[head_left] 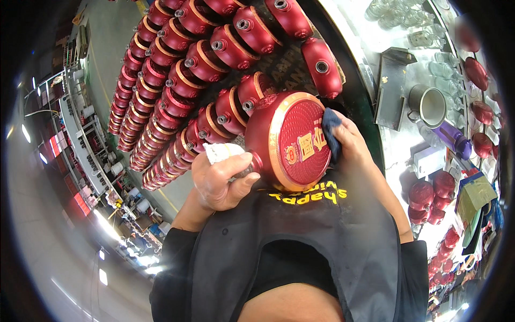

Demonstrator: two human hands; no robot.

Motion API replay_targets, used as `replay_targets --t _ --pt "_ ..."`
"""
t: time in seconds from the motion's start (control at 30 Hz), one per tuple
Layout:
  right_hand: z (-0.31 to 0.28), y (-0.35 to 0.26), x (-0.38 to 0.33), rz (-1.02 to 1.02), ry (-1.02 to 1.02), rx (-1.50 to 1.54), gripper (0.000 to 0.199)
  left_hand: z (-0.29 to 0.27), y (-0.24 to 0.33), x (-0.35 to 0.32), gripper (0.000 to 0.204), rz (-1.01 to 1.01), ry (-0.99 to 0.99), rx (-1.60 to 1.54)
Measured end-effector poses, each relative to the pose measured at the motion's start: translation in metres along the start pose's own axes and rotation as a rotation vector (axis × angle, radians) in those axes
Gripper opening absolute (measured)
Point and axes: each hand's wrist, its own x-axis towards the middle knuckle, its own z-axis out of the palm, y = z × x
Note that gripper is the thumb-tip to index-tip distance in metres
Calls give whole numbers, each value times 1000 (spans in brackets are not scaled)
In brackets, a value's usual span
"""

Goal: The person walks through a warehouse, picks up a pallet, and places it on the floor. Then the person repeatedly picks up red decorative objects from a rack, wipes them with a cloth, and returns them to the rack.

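A round, flat-sided red bottle with a gold rim and raised gold characters is held up before my apron. My left hand is closed around its neck, which points to the left. White wrapping, perhaps tape or cloth, covers one of that hand's fingers. At the bottle's right edge, my right hand grips a dark blue cloth and presses it against the side. The right fingertips are partly hidden behind the cloth.
Long rows of similar red bottles lie just beyond my hands, necks to the left. One bottle lies apart at their right end. The right-hand table carries a metal mug, a dark metal bracket, clear glass bottles and a purple object.
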Motion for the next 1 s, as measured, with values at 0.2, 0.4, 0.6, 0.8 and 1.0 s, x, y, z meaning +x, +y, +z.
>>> replay_targets --t 0.2,0.4,0.6,0.8,1.0 --pt "-5 -4 -5 61 -29 -14 36 8 -6 -4 28 -74 112 -55" --pt "-15 -3 -5 88 -107 -85 45 4 -7 -6 29 -117 89 -79" --pt "-15 9 9 158 31 59 29 10 -2 0 27 -137 50 5" --pt "-38 5 -1 141 -45 -64 38 22 -19 8 24 -154 99 135" --pt "-56 -5 -15 166 -18 -251 40 53 -55 18 18 -110 171 207"
